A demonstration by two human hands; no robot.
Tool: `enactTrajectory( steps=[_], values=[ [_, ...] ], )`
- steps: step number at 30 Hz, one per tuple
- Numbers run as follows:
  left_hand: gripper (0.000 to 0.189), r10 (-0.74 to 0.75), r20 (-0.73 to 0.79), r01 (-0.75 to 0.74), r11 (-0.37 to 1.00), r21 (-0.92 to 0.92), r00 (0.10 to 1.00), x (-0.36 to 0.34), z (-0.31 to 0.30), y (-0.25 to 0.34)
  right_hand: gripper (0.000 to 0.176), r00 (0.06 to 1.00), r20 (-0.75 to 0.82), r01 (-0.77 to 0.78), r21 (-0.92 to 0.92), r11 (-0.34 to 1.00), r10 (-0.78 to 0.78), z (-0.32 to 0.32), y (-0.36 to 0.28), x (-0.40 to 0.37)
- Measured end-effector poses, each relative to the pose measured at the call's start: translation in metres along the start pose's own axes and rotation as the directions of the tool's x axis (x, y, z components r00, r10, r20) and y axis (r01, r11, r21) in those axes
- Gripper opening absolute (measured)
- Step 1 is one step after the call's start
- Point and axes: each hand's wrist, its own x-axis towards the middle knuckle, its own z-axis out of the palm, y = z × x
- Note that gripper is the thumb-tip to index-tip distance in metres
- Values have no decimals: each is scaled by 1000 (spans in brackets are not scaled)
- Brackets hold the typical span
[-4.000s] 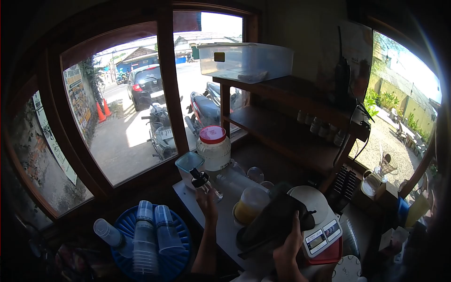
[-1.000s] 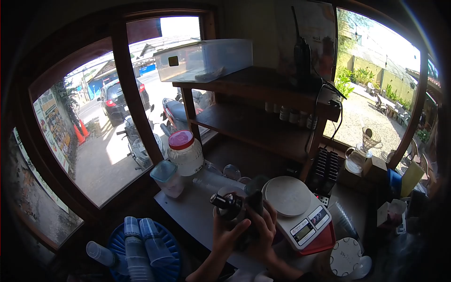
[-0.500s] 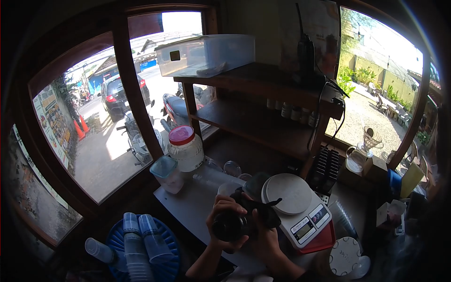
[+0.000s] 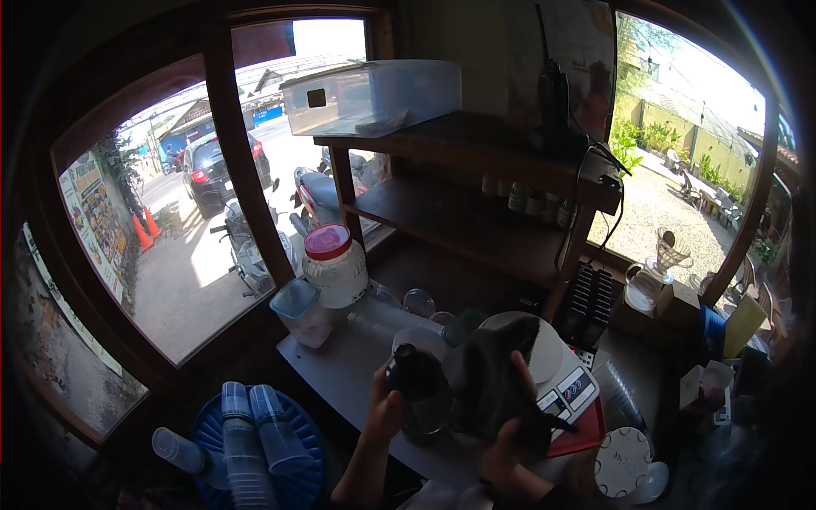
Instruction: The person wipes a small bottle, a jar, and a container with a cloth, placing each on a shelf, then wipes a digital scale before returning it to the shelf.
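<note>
Left hand: the left hand (image 4: pixel 387 406) is curled round a dark-topped container (image 4: pixel 416 374), above the worktop (image 4: pixel 344 374).
Right hand: the right hand (image 4: pixel 512 450) holds a dark pouch (image 4: pixel 489 374) by its right side; the pouch is beside the container and hides part of the scale (image 4: pixel 551 353).
Scale panel: printing and round button marks, too small to read.
Round lid: the white lid (image 4: pixel 623 463), right of the hands, carries dark handwriting, illegible here.
Cups: stacked clear cups (image 4: pixel 244 438) bear dark printed bands, unreadable.
Poster: the poster (image 4: pixel 89 204) outside shows lettering, too small to make out.
</note>
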Motion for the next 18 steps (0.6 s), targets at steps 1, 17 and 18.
enactTrajectory(
  steps=[1,17,18],
  values=[
    [88,-45,44,44,998,35,998,-5,-1,-7,42,973,211,146,-261,954,-92,5,0,8],
    [82,-228,37,230,972,-56,973,-12,7,-11,27,917,-384,-236,-307,922,107,-19,33,-4],
    [81,-204,47,204,979,0,978,-12,8,-10,32,761,-593,-289,54,956,264,-14,31,-1]
  ],
)
